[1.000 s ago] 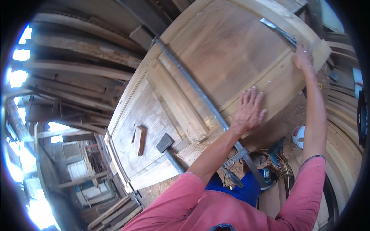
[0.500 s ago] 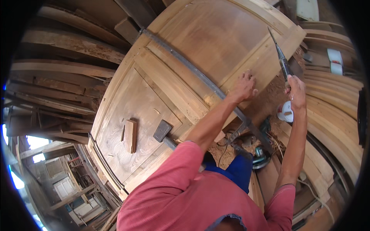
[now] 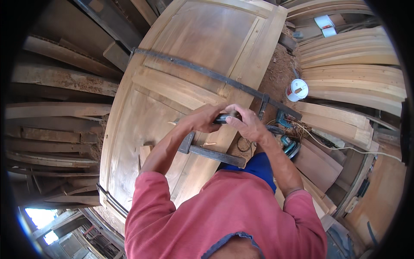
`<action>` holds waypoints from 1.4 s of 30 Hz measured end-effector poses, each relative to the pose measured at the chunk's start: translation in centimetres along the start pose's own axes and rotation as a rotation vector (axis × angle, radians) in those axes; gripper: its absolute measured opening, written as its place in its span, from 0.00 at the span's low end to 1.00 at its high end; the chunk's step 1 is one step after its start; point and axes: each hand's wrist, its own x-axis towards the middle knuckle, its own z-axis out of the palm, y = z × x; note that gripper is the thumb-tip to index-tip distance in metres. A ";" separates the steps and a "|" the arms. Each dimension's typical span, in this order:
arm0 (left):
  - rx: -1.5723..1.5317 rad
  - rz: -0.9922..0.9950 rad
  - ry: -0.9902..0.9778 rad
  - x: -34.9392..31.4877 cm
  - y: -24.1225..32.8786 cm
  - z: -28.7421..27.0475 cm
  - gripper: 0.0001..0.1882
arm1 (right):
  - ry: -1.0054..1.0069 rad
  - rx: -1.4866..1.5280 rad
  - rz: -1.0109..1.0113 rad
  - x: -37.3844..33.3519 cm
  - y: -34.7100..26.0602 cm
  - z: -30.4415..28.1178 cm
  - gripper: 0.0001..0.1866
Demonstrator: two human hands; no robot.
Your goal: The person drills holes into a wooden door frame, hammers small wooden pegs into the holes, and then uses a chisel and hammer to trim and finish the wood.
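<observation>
My left hand (image 3: 208,118) and my right hand (image 3: 249,124) meet above the near part of a panelled wooden door (image 3: 181,101). Both are closed on the dark handle of a chisel (image 3: 221,118), the left on its front part and the right at its rear end. My fingers hide the chisel's blade. Just below my left hand, a mallet lies on the door, with its dark head (image 3: 186,143) to the left and its handle (image 3: 215,156) toward my body. A wooden block (image 3: 145,152) is partly covered by my left forearm.
A long metal bar clamp (image 3: 194,70) crosses the door beyond my hands. To the right stand a white bucket (image 3: 297,90), a green power tool (image 3: 283,119) and a pale cord (image 3: 321,140). Stacked curved boards (image 3: 353,82) line the right, and dark planks (image 3: 60,82) the left.
My right hand has brought the chisel in from the right to the door's middle. My left hand has come off the door's edge and closed on the chisel. The view has shifted.
</observation>
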 end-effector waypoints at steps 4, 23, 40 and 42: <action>0.011 -0.149 0.513 -4.2 -5.3 0.9 0.21 | 0.055 -0.411 -0.107 -1.9 3.8 9.3 0.29; -0.551 0.291 0.730 9.0 4.4 -2.3 0.09 | -0.019 -0.249 -0.100 -12.0 7.0 10.1 0.22; -0.249 0.135 0.356 18.8 -0.2 1.4 0.09 | 1.180 0.340 -0.059 -16.4 3.3 -10.2 0.12; -0.217 0.114 0.346 18.6 0.1 1.5 0.09 | 1.355 0.403 -0.175 -16.0 1.8 -10.8 0.13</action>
